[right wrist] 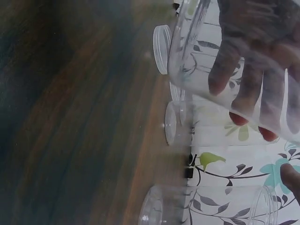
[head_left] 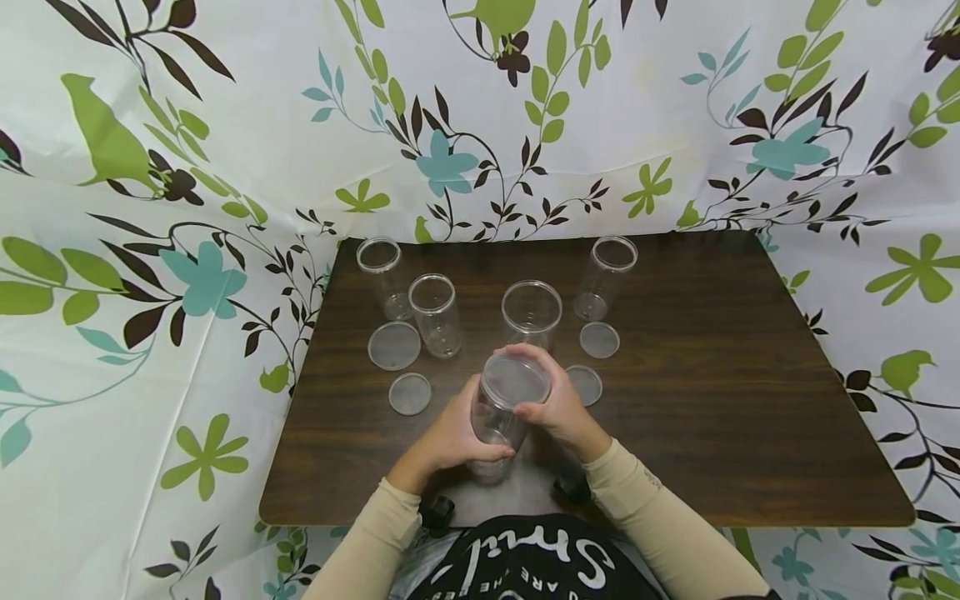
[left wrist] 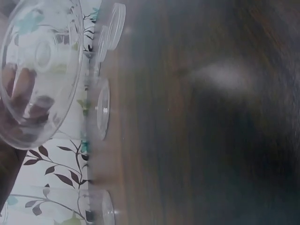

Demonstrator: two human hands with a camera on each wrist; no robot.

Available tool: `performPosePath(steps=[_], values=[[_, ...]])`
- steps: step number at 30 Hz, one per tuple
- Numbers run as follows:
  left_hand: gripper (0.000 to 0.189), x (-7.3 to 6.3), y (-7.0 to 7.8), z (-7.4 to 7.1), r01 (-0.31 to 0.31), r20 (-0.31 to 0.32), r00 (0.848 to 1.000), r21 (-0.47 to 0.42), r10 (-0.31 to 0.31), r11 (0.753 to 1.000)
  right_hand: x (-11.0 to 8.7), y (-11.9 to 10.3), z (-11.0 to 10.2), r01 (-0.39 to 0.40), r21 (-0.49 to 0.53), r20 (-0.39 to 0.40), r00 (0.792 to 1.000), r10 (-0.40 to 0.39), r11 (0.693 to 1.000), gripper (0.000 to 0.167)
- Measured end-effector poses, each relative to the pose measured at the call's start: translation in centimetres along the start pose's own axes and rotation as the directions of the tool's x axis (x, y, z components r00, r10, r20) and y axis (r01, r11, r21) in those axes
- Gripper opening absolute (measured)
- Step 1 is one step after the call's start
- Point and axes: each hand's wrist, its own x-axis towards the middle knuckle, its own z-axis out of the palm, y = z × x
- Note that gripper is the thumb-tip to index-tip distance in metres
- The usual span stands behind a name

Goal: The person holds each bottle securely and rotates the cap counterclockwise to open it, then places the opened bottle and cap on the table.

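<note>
A clear plastic jar [head_left: 497, 425] is held above the near edge of the table, tilted slightly, with a translucent lid [head_left: 517, 380] on its mouth. My left hand [head_left: 452, 433] grips the jar's body from the left, thumb across the near side. On the right, my right hand [head_left: 558, 402] holds the lid by its rim, fingers round the far side and thumb at the near side. In the left wrist view the jar's round base [left wrist: 44, 75] shows up close, with fingers visible through it. Fingers [right wrist: 248, 89] also show through the jar wall in the right wrist view.
Two open jars [head_left: 435, 317] stand at the back left, with two lids [head_left: 394, 346] lying before them. A wide jar [head_left: 532, 307] stands just beyond my hands. Behind to the right are another jar [head_left: 605, 279] and two lids [head_left: 599, 340]. The brown table [head_left: 735, 400] meets a patterned curtain [head_left: 645, 108].
</note>
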Motion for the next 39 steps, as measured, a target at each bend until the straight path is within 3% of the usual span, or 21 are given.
performPosePath(steps=[6, 13, 23, 30, 33, 37, 39], values=[[0.097, 0.1, -0.3, -0.4, -0.026, 0.06, 0.998, -0.066, 0.03, 0.997, 0.2, -0.3, 0.0, -0.008, -0.007, -0.003, 1.0, 0.008, 1.0, 0.095], [0.098, 0.3, -0.4, -0.8, -0.026, 0.123, 0.992, -0.065, 0.034, 0.998, 0.4, 0.0, -0.5, 0.01, 0.003, 0.022, 1.0, -0.01, 1.0, 0.092], [0.093, 0.5, -0.5, -1.0, -0.027, 0.227, 0.972, -0.138, 0.059, 0.99, 0.4, 0.3, -0.9, 0.022, 0.013, 0.07, 0.997, -0.023, 1.0, 0.09], [0.086, 0.7, -0.7, -0.9, 0.013, 0.299, 0.952, -0.26, 0.067, 0.966, 0.7, 0.7, -0.9, 0.036, 0.073, 0.093, 0.995, -0.043, 0.997, 0.084], [0.092, 0.7, -1.1, -0.7, 0.009, 0.26, 0.964, -0.256, 0.06, 0.967, 0.7, 0.9, -0.8, 0.035, 0.111, 0.08, 0.996, -0.044, 0.993, 0.074], [0.103, 0.7, -1.3, -0.2, -0.036, 0.135, 0.988, -0.255, 0.073, 0.966, 0.8, 1.2, -0.9, 0.053, 0.169, 0.017, 0.998, -0.057, 0.984, 0.065], [0.112, 0.9, -1.0, 0.0, -0.046, 0.095, 0.993, -0.274, 0.075, 0.961, 0.9, 1.3, -1.0, 0.067, 0.204, -0.028, 0.998, -0.063, 0.977, 0.064]])
